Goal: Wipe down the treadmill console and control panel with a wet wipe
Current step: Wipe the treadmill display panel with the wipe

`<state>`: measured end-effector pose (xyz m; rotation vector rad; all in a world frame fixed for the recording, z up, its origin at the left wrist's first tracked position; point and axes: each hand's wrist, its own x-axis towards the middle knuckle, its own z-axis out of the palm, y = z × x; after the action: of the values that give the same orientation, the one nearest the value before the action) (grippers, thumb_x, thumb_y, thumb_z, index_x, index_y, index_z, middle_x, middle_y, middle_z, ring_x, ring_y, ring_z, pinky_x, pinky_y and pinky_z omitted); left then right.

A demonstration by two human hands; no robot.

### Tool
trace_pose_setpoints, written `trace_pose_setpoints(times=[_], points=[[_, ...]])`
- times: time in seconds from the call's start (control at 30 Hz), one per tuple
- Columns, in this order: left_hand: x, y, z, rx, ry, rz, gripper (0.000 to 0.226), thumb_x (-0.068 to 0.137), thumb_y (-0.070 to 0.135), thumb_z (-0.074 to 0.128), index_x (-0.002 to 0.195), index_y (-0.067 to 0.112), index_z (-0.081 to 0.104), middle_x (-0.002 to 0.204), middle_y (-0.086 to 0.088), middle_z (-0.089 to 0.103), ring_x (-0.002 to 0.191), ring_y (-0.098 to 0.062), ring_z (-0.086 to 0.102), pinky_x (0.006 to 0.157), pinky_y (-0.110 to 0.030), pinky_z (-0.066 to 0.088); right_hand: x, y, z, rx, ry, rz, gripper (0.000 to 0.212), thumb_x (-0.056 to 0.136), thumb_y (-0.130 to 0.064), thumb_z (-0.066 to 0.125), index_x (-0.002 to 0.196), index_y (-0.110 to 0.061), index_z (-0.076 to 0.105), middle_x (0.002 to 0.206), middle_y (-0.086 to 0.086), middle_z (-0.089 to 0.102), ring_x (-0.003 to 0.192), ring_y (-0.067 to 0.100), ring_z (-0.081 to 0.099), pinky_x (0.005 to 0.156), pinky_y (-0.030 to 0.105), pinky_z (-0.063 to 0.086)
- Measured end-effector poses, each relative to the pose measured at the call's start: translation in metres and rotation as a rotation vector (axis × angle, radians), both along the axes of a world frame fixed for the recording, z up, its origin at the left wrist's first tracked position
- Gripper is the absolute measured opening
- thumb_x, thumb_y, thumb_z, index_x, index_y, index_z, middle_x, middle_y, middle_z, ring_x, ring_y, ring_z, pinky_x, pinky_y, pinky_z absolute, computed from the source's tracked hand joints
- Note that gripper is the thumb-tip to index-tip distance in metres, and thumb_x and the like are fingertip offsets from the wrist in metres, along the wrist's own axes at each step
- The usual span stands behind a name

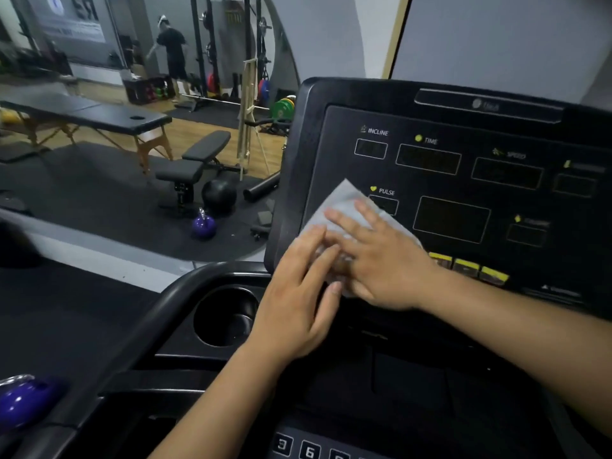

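Observation:
The black treadmill console [463,200] fills the right half of the view, with dark display windows labelled INCLINE, TIME, SPEED and PULSE. A white wet wipe [341,207] lies spread flat on the console's lower left corner, beside the PULSE window. My right hand [381,260] presses on the wipe with straight, spread fingers. My left hand [298,299] lies just left of it, its straight fingertips on the wipe's lower part. Much of the wipe is hidden under both hands. A row of yellow buttons [467,268] sits right of my right hand.
A round cup holder [225,316] sits below left of the console, next to a curved black handrail [165,313]. Number keys [308,450] show at the bottom edge. A mirror on the left reflects benches, a purple kettlebell [203,225] and a person by a rack.

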<state>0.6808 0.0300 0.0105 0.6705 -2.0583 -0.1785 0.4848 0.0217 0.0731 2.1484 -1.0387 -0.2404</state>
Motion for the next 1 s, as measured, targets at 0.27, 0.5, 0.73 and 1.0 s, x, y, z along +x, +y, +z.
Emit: trace_pose_setpoints(times=[0.27, 0.5, 0.73, 1.0], points=[[-0.008, -0.013, -0.009, 0.101, -0.034, 0.145, 0.055, 0.100, 0.032, 0.042, 0.148, 0.007, 0.040, 0.164, -0.011, 0.018, 0.154, -0.022, 0.008, 0.123, -0.048, 0.016, -0.079, -0.005, 0.080, -0.114, -0.083, -0.127, 0.052, 0.099, -0.044, 0.032, 0.147, -0.027, 0.041, 0.157, 0.012, 0.033, 0.144, 0.039, 0.028, 0.110, 0.068, 0.018], [-0.019, -0.023, -0.028, 0.043, -0.113, 0.207, 0.064, 0.100, 0.033, 0.040, 0.154, 0.002, 0.025, 0.165, -0.016, 0.008, 0.154, -0.030, -0.001, 0.124, -0.046, 0.001, -0.001, -0.071, 0.107, -0.289, -0.180, -0.306, 0.059, 0.098, -0.057, 0.002, 0.154, -0.039, 0.003, 0.165, 0.003, -0.003, 0.150, 0.036, -0.006, 0.116, 0.064, 0.000], [-0.009, -0.016, -0.015, 0.187, -0.061, 0.116, 0.060, 0.101, 0.038, 0.038, 0.152, 0.008, 0.033, 0.166, -0.008, 0.011, 0.154, -0.020, -0.001, 0.125, -0.036, 0.001, 0.027, -0.062, 0.070, -0.177, -0.085, -0.200, 0.056, 0.101, -0.051, 0.010, 0.155, -0.036, 0.009, 0.165, 0.005, -0.001, 0.150, 0.038, -0.004, 0.114, 0.067, 0.001], [0.037, 0.003, -0.009, 0.233, -0.031, 0.195, 0.049, 0.096, 0.038, 0.045, 0.139, 0.016, 0.052, 0.157, -0.004, 0.036, 0.147, -0.015, 0.029, 0.119, -0.025, 0.025, 0.004, -0.004, 0.006, 0.170, 0.125, 0.142, 0.047, 0.099, -0.048, 0.032, 0.141, -0.036, 0.048, 0.160, 0.000, 0.028, 0.149, 0.031, 0.018, 0.117, 0.063, 0.010]])
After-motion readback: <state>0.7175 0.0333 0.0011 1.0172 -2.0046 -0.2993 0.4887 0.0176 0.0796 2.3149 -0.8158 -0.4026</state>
